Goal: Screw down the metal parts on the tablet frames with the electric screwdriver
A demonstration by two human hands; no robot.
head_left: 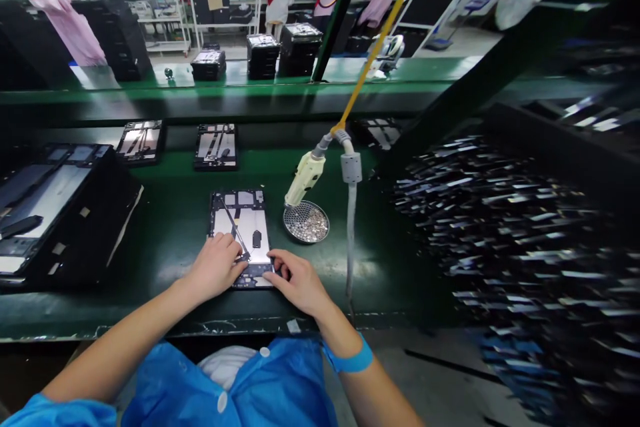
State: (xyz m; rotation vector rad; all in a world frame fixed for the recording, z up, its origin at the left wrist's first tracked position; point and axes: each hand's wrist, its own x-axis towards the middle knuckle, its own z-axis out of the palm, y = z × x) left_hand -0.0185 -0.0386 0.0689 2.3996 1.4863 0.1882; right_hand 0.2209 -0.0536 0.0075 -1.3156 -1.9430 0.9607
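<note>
Green bench: left hand and right hand, loosely curled, press tablet frame.

Glossy green bench top; perforated metal dish; cream plastic screwdriver.

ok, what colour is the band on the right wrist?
Blue. The wristband shows clearly in the head view, just behind the right hand.

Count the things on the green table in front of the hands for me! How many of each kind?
Open tablets lying flat: 3 — one under the left hand and right hand, two farther back
Round dishes of screws: 1
Hanging screwdrivers: 1
Total: 5
</note>
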